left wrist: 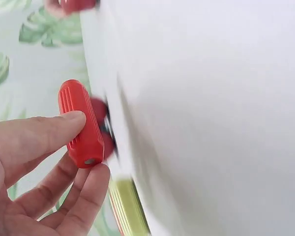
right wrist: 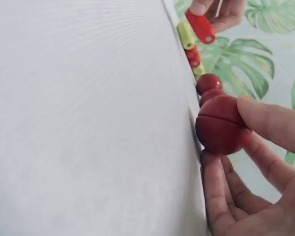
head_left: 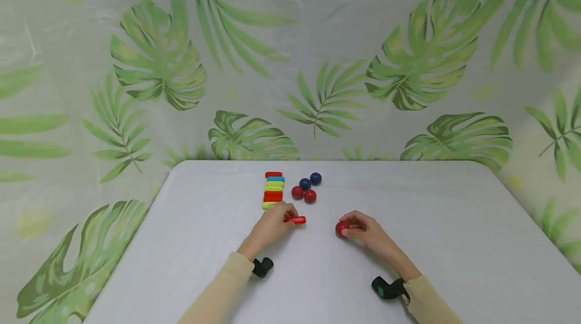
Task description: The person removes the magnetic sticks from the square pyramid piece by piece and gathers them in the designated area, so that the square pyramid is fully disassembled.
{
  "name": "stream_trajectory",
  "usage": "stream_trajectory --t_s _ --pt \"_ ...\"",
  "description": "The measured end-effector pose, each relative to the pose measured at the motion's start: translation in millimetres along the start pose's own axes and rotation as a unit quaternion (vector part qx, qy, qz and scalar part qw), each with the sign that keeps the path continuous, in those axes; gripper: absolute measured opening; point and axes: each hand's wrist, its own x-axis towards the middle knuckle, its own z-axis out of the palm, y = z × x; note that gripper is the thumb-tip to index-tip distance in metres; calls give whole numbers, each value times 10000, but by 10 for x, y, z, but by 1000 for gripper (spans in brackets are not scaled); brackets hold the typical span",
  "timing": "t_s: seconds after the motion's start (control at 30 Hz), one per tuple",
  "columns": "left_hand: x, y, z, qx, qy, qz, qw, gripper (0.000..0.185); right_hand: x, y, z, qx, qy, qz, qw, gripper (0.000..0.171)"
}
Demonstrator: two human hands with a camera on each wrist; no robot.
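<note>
My left hand (head_left: 274,223) pinches a red ridged rod (left wrist: 81,115) between thumb and fingers. A small grey metal dot shows on the rod's end, as on a magnetic building stick. To the right, my right hand (head_left: 368,232) grips a red ball (right wrist: 221,125) with a seam line around it, close over the white table. The two held pieces are apart. Just beyond my left hand lies a column of similar rods, with a yellow rod (head_left: 269,205) nearest and red, yellow and blue ones (head_left: 275,179) further back.
Two red balls (head_left: 310,196) and two blue balls (head_left: 315,178) sit together right of the rod column. The white table (head_left: 431,213) ends at a far edge, with a leaf-patterned cloth (head_left: 327,36) behind it. Each wrist wears a black camera (head_left: 388,288).
</note>
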Motion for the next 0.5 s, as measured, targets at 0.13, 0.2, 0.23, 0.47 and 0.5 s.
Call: stream_trajectory --t_s 0.13,0.2,0.23,0.47,0.5 --pt "-62 -226 -173 153 447 -251 9986 13 99 -33 9 -312 290 -40 9991 28" --pt "-69 -316 -238 183 598 -338 9975 13 188 -44 21 -439 443 -24 9981 28" --pt "-71 -357 -263 209 655 -364 9970 13 240 -51 28 -486 484 -6 9976 28" --pt "-46 -530 -318 211 778 -508 9955 16 642 -132 92 -516 787 134 9955 28" --pt "-42 -540 -315 179 784 -514 9954 16 694 -140 100 -518 815 124 9953 28"
